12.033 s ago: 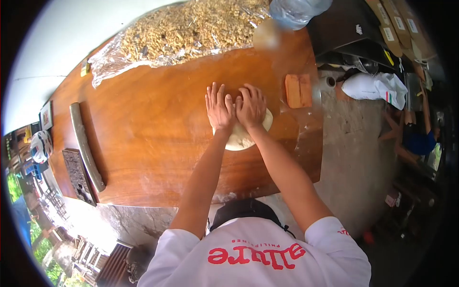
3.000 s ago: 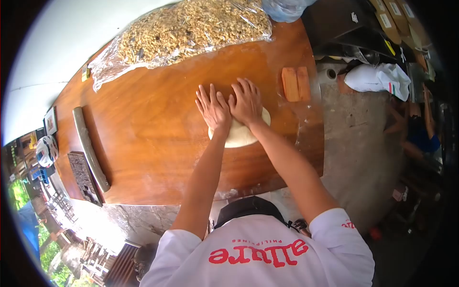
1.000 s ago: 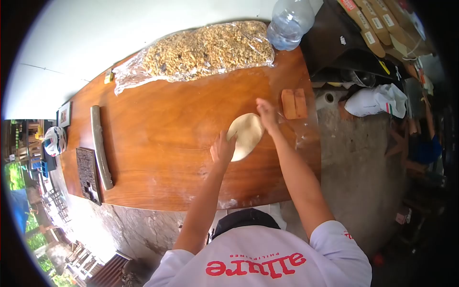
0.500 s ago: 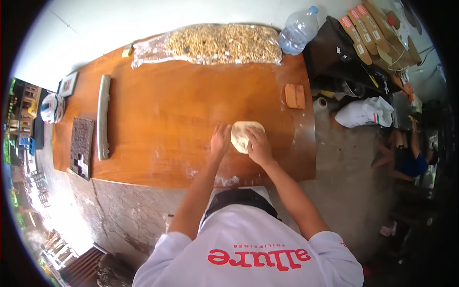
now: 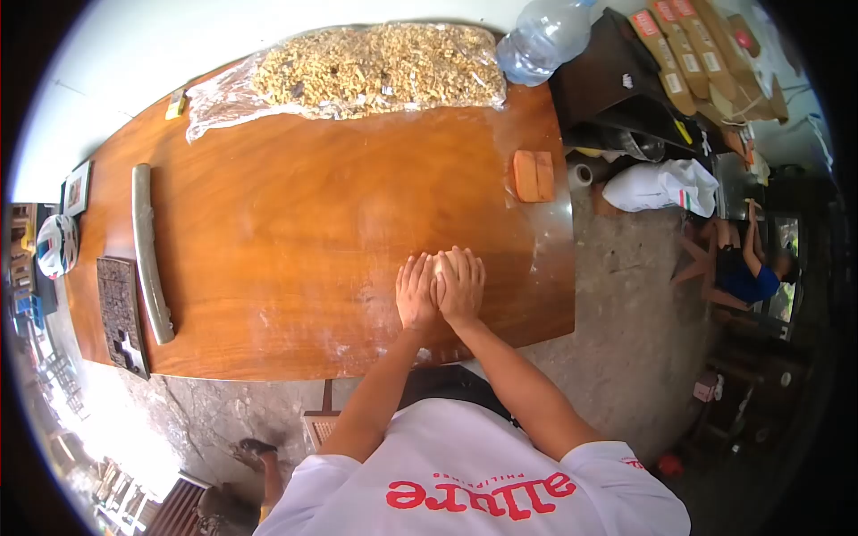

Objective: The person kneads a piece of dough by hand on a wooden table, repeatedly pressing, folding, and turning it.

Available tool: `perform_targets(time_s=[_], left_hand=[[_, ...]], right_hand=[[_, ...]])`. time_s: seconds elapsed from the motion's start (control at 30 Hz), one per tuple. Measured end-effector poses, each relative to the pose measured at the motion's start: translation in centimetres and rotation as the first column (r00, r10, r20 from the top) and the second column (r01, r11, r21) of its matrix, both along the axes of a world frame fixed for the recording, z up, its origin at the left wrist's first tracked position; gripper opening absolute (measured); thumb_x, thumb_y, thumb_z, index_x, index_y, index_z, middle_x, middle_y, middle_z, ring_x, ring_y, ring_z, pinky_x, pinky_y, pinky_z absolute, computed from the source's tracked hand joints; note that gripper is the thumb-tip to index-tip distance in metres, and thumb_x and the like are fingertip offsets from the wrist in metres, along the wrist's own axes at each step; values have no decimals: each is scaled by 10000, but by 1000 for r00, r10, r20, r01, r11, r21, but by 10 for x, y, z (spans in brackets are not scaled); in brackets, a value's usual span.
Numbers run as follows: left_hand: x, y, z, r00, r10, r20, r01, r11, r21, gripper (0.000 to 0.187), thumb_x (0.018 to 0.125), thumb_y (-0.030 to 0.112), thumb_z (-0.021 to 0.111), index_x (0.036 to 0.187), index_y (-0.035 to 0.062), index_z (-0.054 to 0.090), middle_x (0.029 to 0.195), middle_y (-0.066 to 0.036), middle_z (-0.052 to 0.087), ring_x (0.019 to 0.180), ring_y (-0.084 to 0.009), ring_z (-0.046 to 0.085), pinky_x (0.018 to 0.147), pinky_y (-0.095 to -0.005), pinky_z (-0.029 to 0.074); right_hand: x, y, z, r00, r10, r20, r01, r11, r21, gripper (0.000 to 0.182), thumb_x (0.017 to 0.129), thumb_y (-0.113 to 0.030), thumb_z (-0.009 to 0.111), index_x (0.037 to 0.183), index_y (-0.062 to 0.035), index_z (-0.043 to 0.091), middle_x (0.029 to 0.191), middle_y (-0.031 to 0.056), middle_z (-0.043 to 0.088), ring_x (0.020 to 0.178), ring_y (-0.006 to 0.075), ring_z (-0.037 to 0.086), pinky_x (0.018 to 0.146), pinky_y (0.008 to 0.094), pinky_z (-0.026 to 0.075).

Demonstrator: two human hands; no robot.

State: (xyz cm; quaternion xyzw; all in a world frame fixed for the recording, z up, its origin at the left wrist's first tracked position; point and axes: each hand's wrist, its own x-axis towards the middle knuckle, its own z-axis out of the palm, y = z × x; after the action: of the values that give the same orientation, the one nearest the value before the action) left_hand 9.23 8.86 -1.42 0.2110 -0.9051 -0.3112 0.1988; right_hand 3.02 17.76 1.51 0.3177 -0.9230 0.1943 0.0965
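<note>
1. Moved since the frame half a second ago: left hand (image 5: 416, 295), shifted from the dough's left side to its top; right hand (image 5: 461, 290), already on it then, now alongside the left.
2. Dough (image 5: 441, 265), pale, one piece: set on the tabletop (image 5: 286, 232) towards the near edge, right of middle; mostly covered by both hands, small part showing between them. Seen nearly whole in that earlier frame.
3. Fingers, left hand: extended, close together, laid over the dough, pointing away from the body.
4. Fingers, right hand: likewise extended and laid over the dough, unclenched; touching or almost touching the left at the thumbs.
5. Clear plastic bag (image 5: 384, 71), filled with golden-brown pieces: lying along the far edge.
6. Water bottle (image 5: 543, 40), large, bluish, transparent: at the far right corner, just beside the bag.
7. Orange-brown block (image 5: 534, 176), grooved: near the right edge.
8. Grey tube (image 5: 150, 255), long, slightly curved in view: at left, well apart from the hands.
9. Dark textured panel (image 5: 121, 313): just left of the tube.
10. White sack (image 5: 663, 186): beyond the right edge.
</note>
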Motion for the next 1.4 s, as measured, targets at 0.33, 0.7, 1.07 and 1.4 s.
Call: perform_targets(time_s=[0.33,0.7,1.07,1.4], left_hand=[[-135,-66,-1,952,145,270,-127,988,-84,503,1065,340,339,1509,131,449,1594,-84,381,1499,-293,292,1240,-473,187],[-85,-12,64,862,154,484,-311,913,264,559,965,490,569,1296,41,601,1254,-206,648,1099,-413,644,912,-502,510],[6,-49,36,959,244,147,-285,813,509,480,958,381,606,1210,-23,668,1035,-212,734,1023,-360,696,897,-437,525],[-17,-26,43,977,-205,-63,210,973,95,341,993,309,537,1143,63,718,1047,-172,682,964,-393,595,862,-476,469]], right_hand=[[-151,-73,-25,998,27,51,-26,1000,-14,368,938,-266,553,1274,-134,625,1398,128,536,1282,328,499,1051,525,372],[-235,-34,-24,669,256,698,287,777,-561,297,946,-277,600,1126,-72,718,1154,124,710,1095,328,651,990,377,479],[7,7,37,949,315,21,-307,936,-173,527,820,-74,614,1331,37,542,1397,205,538,1355,356,464,1177,487,314],[6,11,46,990,76,115,-30,930,-365,260,876,-60,590,1130,-51,643,1220,199,622,1142,398,588,942,523,475]])
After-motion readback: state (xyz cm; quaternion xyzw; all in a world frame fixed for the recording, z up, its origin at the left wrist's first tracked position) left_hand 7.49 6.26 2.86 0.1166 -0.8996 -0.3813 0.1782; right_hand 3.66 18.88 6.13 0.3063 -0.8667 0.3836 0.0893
